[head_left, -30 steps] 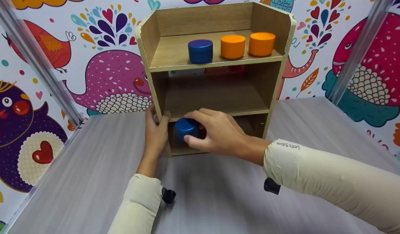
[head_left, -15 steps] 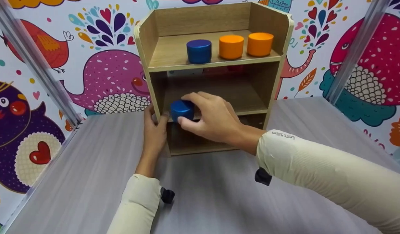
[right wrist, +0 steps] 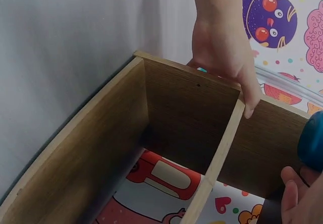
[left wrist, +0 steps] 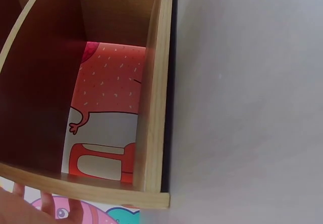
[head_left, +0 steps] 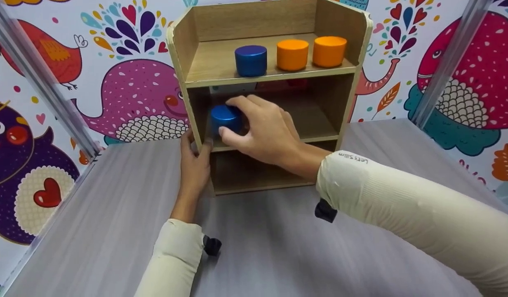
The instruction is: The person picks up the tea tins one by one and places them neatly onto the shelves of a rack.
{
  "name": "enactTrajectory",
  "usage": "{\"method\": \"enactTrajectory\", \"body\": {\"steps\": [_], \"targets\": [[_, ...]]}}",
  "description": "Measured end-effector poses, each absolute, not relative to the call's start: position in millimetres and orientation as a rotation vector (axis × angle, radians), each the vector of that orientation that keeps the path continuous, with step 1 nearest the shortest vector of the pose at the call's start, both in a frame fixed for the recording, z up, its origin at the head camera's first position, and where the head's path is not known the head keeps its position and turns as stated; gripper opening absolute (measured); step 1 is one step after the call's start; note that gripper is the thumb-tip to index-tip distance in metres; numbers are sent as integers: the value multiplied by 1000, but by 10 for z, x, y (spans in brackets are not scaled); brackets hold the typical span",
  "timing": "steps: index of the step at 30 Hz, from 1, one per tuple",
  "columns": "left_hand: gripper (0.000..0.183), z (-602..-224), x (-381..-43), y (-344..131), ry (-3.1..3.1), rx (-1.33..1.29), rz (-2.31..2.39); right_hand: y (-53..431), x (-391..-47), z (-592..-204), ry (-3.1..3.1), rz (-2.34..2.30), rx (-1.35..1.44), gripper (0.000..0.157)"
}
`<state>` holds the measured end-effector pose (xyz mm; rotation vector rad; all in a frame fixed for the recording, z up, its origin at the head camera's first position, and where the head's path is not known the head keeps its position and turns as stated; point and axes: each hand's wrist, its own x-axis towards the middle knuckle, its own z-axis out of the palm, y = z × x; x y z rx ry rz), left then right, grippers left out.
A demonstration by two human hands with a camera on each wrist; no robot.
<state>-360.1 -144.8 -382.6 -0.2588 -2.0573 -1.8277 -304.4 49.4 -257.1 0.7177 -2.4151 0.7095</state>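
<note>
In the head view my right hand [head_left: 264,132] holds a blue cylinder [head_left: 226,117] between thumb and fingers. It is at the left part of the middle compartment of a wooden shelf [head_left: 270,78], upright. Whether its base touches the board cannot be told. My left hand [head_left: 195,163] grips the shelf's left side panel, and in the right wrist view the thumb of that left hand [right wrist: 227,57] lies on the inner side at the middle board. A second blue cylinder [head_left: 251,61] and two orange cylinders, one in the middle [head_left: 292,55] and one at the right [head_left: 329,51], stand on the top board.
The shelf stands on a grey tabletop [head_left: 258,239] and its bottom compartment [head_left: 254,173] lies below my right hand. Behind it is a wall with cartoon animals [head_left: 142,95]. Metal posts stand at the left [head_left: 43,78] and right [head_left: 448,70].
My right hand has lifted the blue cylinder from the bottom compartment up past the middle board's front edge to the middle compartment. My left hand keeps its hold on the side panel.
</note>
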Motion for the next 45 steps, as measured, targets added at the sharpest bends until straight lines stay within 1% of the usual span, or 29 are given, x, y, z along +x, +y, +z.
{"method": "enactTrajectory", "body": {"steps": [8,29,37,45], "targets": [[56,-3820,-3616,-1411,-2029,-287,-1839,475,-3018,-2463,-2268,686,743,52],[60,-3805,-3594,-1478,-2076,-232,-1837,256,-3036,-2104,-2268,643,595,59],[58,-3793,-3572,-1476,-2118,-200,-1806,191,-3068,-2053,-2302,634,518,59],[56,-3813,-3607,-1459,-2089,-244,-1816,171,-3083,-1995,-2338,623,473,60]]}}
